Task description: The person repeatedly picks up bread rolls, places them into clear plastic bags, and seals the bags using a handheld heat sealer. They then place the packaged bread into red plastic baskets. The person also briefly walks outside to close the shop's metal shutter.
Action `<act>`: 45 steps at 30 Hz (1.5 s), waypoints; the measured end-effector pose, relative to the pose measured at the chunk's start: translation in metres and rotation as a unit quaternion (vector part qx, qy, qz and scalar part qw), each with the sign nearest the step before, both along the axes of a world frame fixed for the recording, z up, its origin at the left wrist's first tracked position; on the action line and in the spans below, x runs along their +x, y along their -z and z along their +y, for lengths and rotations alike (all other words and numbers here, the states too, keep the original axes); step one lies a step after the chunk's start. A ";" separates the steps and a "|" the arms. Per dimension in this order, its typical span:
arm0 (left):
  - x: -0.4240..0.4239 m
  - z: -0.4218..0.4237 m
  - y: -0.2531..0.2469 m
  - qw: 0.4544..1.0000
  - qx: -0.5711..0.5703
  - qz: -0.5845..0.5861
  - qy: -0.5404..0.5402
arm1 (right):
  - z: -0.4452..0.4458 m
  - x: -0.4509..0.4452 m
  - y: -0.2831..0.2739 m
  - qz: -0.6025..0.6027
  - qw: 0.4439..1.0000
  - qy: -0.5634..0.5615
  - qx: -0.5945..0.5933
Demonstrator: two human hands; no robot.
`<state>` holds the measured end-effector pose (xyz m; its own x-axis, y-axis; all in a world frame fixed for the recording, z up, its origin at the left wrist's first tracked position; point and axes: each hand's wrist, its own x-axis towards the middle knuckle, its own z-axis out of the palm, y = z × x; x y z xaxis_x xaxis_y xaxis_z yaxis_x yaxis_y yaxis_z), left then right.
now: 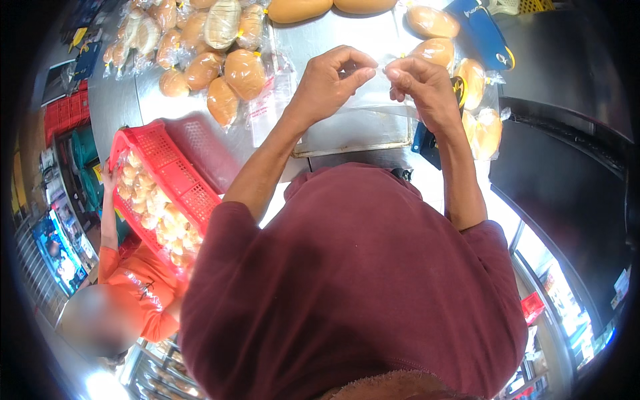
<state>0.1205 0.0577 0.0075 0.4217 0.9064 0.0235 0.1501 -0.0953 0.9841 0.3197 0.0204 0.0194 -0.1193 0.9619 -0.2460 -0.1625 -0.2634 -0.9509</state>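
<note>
Above the metal tray (352, 135), my left hand (340, 72) pinches the edge of a clear plastic bag (372, 102) between thumb and forefinger. My right hand (417, 82) pinches the same film close by, fingertips nearly meeting the left ones. The bag hangs thin and transparent below both hands; its outline is hard to make out. Two unwrapped bread loaves (300, 9) lie at the tray's far end. Wrapped loaves (432, 22) line the right side, beside a black and yellow tape dispenser (459, 90) partly hidden by my right hand. Flat printed plastic bags (272, 107) lie left of my left forearm.
Several bagged breads (245, 74) cover the steel table (112, 107) at the upper left. A person in an orange shirt (137, 290) holds a tilted red plastic crate (167, 165) full of bagged buns near my left elbow. A blue item (487, 37) lies at the upper right.
</note>
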 end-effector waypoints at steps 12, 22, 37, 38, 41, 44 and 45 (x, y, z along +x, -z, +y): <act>-0.046 -0.009 -0.026 0.983 -0.177 -0.030 0.032 | 0.005 0.013 0.008 0.147 0.979 0.143 -0.015; -0.043 -0.027 -0.037 0.992 -0.017 0.022 0.124 | -0.024 -0.017 -0.048 -0.294 0.945 -0.068 0.125; -0.059 -0.017 -0.038 0.995 -0.024 0.032 0.087 | -0.043 -0.018 -0.039 -0.292 0.937 -0.124 0.150; -0.058 -0.019 -0.036 0.995 -0.006 0.051 0.089 | -0.044 -0.017 -0.022 -0.262 0.942 -0.094 0.189; -0.048 -0.022 -0.028 0.993 0.035 0.082 0.080 | -0.046 -0.041 -0.021 -0.205 0.962 -0.028 0.177; -0.044 -0.025 -0.029 0.994 0.058 0.087 0.037 | -0.033 -0.040 -0.025 -0.163 0.983 -0.058 0.066; -0.047 -0.026 -0.031 0.994 0.064 0.090 0.014 | -0.033 -0.039 -0.022 -0.153 0.984 -0.033 0.087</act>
